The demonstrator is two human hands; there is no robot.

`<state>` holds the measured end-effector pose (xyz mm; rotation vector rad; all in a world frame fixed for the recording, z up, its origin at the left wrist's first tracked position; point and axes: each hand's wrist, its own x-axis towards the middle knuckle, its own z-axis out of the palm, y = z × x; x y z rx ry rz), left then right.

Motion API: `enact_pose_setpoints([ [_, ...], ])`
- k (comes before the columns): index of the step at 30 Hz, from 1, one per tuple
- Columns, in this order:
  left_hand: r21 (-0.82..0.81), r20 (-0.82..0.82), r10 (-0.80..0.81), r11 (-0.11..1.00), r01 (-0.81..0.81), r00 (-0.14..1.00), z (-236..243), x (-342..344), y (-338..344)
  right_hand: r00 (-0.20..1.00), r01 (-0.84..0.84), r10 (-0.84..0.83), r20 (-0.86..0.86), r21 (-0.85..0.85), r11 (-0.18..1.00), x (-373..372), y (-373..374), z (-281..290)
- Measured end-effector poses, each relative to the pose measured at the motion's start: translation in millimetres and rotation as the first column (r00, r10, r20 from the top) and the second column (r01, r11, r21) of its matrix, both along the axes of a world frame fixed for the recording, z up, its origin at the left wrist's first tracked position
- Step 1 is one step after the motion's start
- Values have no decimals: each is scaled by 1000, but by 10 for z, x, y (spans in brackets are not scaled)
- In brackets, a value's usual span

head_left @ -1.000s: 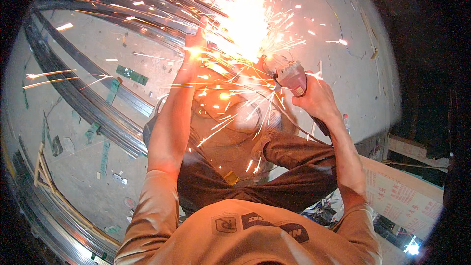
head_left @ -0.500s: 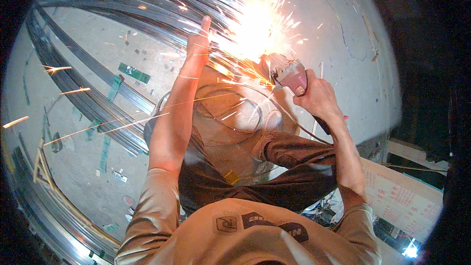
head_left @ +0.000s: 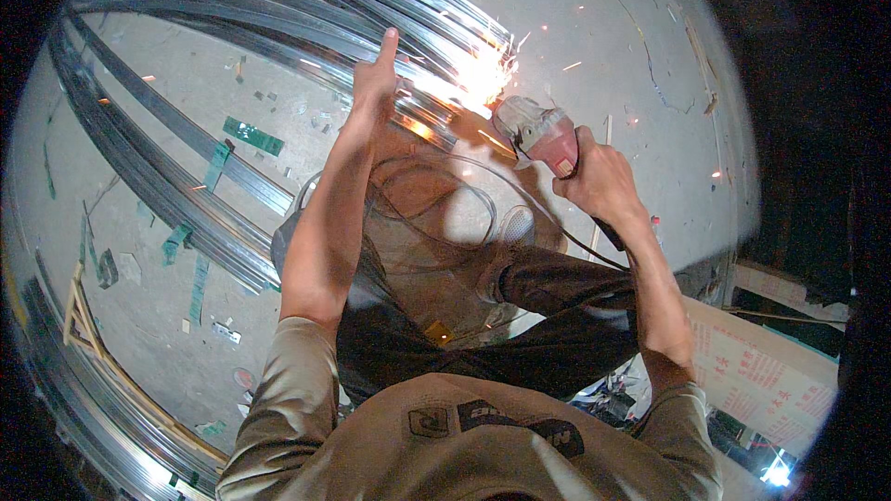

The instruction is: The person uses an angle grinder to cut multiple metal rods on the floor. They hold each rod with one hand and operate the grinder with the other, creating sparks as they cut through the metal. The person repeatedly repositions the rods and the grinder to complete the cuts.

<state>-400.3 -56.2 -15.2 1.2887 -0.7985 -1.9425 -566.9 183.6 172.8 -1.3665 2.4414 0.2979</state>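
My right hand [head_left: 601, 176] is wrapped around the body of a red angle grinder [head_left: 554, 146]. Its guarded head [head_left: 522, 121] is at the right ends of a bundle of long, shiny metal profiles [head_left: 427, 23], where a bright burst of sparks [head_left: 484, 79] hides the contact point. My left hand [head_left: 375, 82] grips the near profiles of that bundle, just left of the sparks. One of its digits points away from me along the metal; the other fingers are partly hidden. A dark cable [head_left: 483, 204] loops over the floor between my arms.
More metal profiles [head_left: 167, 176] lie to the left, with green tape [head_left: 252, 136] scattered among them. A wooden frame [head_left: 83, 320] is at the far left. A printed board [head_left: 761, 366] stands at the lower right, beside a small bright light [head_left: 776, 471]. My shoe [head_left: 517, 224] is close to the grinder.
The spark burst has shrunk sharply, baring the profiles' ends and the grinder's head. The grinder has shifted very slightly; my left hand stays on the bundle.
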Motion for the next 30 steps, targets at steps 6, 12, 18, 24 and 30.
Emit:
enact_pose_setpoints([
  [6,14,38,22,1000,-23,999,-51,17,-12,999,33,-33,10,34,999,4,14,26],
  [12,230,-438,229,963,-138,869,-227,179,-221,997,55,-53,51,-35,998,-176,163,42],
  [18,172,-465,441,896,-410,768,-61,543,-384,986,148,-127,109,-208,967,-459,201,46],
  [24,120,-470,404,910,-397,785,393,990,-392,948,260,-200,249,-240,935,-626,48,51],
  [30,25,-547,350,915,-403,761,603,1295,-304,947,222,-127,294,-319,921,-558,13,72],
])
